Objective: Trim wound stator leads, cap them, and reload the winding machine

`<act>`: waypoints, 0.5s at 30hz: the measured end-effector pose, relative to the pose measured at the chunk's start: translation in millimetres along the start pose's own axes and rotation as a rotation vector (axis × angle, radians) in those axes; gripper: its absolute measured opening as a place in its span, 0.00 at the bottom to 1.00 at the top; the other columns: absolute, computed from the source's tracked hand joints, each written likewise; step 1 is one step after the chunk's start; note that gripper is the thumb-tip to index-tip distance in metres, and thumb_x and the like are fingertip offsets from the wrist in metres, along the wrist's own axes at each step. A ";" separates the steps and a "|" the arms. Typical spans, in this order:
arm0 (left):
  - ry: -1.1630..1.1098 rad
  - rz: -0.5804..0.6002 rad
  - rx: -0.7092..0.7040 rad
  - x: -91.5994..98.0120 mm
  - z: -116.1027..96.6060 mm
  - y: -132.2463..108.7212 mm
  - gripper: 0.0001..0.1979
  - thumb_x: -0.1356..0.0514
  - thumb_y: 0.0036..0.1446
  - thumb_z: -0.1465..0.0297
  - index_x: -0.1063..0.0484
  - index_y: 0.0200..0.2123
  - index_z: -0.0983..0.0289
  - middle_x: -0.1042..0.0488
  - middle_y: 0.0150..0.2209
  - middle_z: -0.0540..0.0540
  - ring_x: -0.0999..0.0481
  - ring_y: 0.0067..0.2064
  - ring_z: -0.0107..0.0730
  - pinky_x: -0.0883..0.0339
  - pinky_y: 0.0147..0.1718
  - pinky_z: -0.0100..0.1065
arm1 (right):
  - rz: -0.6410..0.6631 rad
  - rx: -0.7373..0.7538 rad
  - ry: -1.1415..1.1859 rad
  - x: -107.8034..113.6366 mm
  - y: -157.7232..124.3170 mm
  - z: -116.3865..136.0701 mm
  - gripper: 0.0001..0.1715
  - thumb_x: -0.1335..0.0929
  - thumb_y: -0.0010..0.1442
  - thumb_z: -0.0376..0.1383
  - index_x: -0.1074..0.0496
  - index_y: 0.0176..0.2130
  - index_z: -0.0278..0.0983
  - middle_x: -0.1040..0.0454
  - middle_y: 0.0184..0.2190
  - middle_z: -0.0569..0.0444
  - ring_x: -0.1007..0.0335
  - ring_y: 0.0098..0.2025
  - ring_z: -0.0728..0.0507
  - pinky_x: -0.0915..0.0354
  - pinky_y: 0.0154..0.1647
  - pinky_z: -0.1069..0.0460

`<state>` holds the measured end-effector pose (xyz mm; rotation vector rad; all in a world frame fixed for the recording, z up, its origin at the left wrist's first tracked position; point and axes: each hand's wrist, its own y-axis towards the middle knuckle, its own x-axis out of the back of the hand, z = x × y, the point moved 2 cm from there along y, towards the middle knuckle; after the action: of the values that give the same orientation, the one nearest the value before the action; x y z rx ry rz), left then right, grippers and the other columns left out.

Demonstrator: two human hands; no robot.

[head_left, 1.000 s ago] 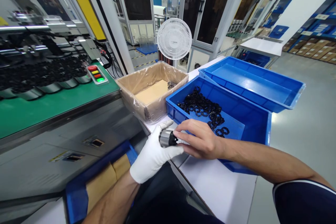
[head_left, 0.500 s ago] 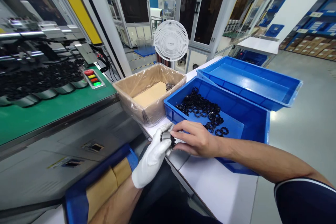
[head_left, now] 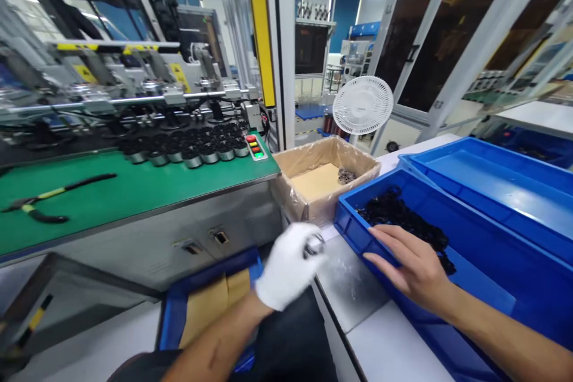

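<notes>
My left hand (head_left: 289,265), in a white glove, is closed round a small metal cylinder part (head_left: 314,245), held above the table's near edge. My bare right hand (head_left: 412,265) rests with fingers stretched out on the front rim of a blue bin (head_left: 344,221). Inside that bin lies a heap of black rings (head_left: 403,218), just beyond the fingertips. The two hands are apart.
A plastic-lined cardboard box (head_left: 324,185) with a few parts stands left of the bin. A second blue tray (head_left: 492,182) sits behind. A green bench (head_left: 134,191) carries rows of parts, pliers (head_left: 49,200) and a button box (head_left: 256,147). A white fan (head_left: 362,105) stands behind.
My right hand has let go of the part and moved right onto the bin rim. The left hand keeps the part. The view has swung left, showing more of the green bench.
</notes>
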<state>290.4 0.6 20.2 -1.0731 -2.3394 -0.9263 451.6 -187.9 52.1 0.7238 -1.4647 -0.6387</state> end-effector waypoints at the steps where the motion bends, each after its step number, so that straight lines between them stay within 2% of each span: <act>1: 0.064 -0.129 0.027 39.4 5.6 7.3 0.17 0.38 0.53 0.70 0.28 0.48 0.62 0.25 0.48 0.57 0.26 0.50 0.40 0.34 0.54 0.41 | 0.011 -0.006 -0.006 -1.0 -0.4 -1.3 0.21 0.29 0.62 0.35 0.30 0.54 0.34 0.22 0.42 0.41 0.22 0.41 0.40 0.22 0.41 0.47; 2: 0.248 -0.328 0.087 81.4 12.8 16.5 0.19 0.37 0.54 0.66 0.28 0.50 0.62 0.26 0.50 0.58 0.28 0.54 0.43 0.37 0.58 0.43 | 0.029 -0.015 -0.015 -2.4 -0.5 -2.5 0.19 0.30 0.63 0.36 0.29 0.53 0.34 0.22 0.42 0.42 0.22 0.41 0.40 0.22 0.41 0.47; 3: 0.450 -0.460 0.198 121.1 22.0 27.3 0.22 0.37 0.53 0.64 0.28 0.52 0.63 0.28 0.54 0.60 0.31 0.59 0.47 0.40 0.61 0.45 | 0.052 -0.029 -0.027 -4.0 -0.2 -3.6 0.17 0.31 0.64 0.36 0.29 0.52 0.34 0.23 0.42 0.42 0.22 0.41 0.40 0.22 0.41 0.47; 4: 0.616 -0.506 0.377 156.5 33.6 38.9 0.26 0.36 0.53 0.63 0.30 0.55 0.63 0.30 0.57 0.62 0.34 0.62 0.51 0.41 0.62 0.48 | 0.079 -0.041 -0.043 -5.8 0.3 -4.6 0.15 0.32 0.65 0.36 0.28 0.50 0.34 0.23 0.43 0.42 0.22 0.41 0.41 0.22 0.41 0.47; 5: 0.656 -0.500 0.477 186.0 45.3 50.6 0.28 0.36 0.52 0.65 0.30 0.56 0.68 0.31 0.58 0.68 0.33 0.61 0.59 0.40 0.60 0.55 | 0.108 -0.053 -0.062 -7.6 0.9 -5.8 0.13 0.32 0.65 0.36 0.28 0.49 0.33 0.23 0.43 0.42 0.22 0.41 0.41 0.22 0.41 0.48; 6: 0.670 -0.466 0.532 209.2 56.5 61.2 0.29 0.35 0.50 0.66 0.29 0.56 0.72 0.30 0.57 0.72 0.31 0.59 0.64 0.39 0.58 0.58 | 0.134 -0.064 -0.081 -9.2 1.4 -7.7 0.13 0.33 0.66 0.37 0.28 0.48 0.33 0.23 0.43 0.43 0.22 0.40 0.42 0.23 0.41 0.48; 7: 0.680 -0.440 0.573 226.7 66.8 69.3 0.31 0.35 0.50 0.66 0.30 0.56 0.75 0.29 0.57 0.74 0.31 0.59 0.65 0.38 0.58 0.58 | 0.156 -0.073 -0.093 -10.6 1.4 -10.6 0.12 0.34 0.67 0.37 0.27 0.47 0.32 0.23 0.43 0.43 0.21 0.40 0.43 0.23 0.41 0.49; 9: 0.676 -0.416 0.605 245.9 81.7 77.0 0.34 0.36 0.51 0.68 0.34 0.60 0.77 0.29 0.58 0.74 0.30 0.59 0.61 0.37 0.59 0.54 | 0.203 -0.102 -0.103 -12.3 -1.3 -21.1 0.14 0.36 0.68 0.38 0.26 0.45 0.31 0.23 0.43 0.44 0.21 0.39 0.44 0.23 0.41 0.51; 11: 0.681 -0.420 0.614 248.3 86.4 75.6 0.36 0.37 0.52 0.70 0.38 0.63 0.78 0.30 0.59 0.72 0.29 0.60 0.55 0.37 0.60 0.49 | 0.315 -0.194 -0.135 -13.7 -9.6 -38.8 0.17 0.38 0.69 0.39 0.25 0.45 0.31 0.23 0.44 0.43 0.20 0.39 0.43 0.24 0.40 0.50; 13: 0.697 -0.434 0.598 237.3 78.8 73.4 0.38 0.38 0.52 0.70 0.41 0.64 0.78 0.33 0.61 0.74 0.31 0.61 0.55 0.38 0.61 0.49 | 0.547 -0.361 -0.166 -16.1 -24.7 -59.7 0.18 0.38 0.68 0.39 0.24 0.46 0.32 0.22 0.42 0.42 0.20 0.37 0.41 0.24 0.37 0.49; 15: 0.735 -0.456 0.492 213.5 58.5 80.5 0.39 0.38 0.53 0.67 0.43 0.65 0.76 0.38 0.64 0.74 0.36 0.65 0.55 0.41 0.63 0.49 | 0.801 -0.523 -0.135 -19.5 -43.4 -75.0 0.15 0.35 0.63 0.36 0.22 0.45 0.32 0.20 0.37 0.42 0.20 0.34 0.40 0.26 0.35 0.50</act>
<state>215.1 190.1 138.2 0.0242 -2.0085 -0.6641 528.3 -197.3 8.3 -0.3217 -1.4669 -0.4074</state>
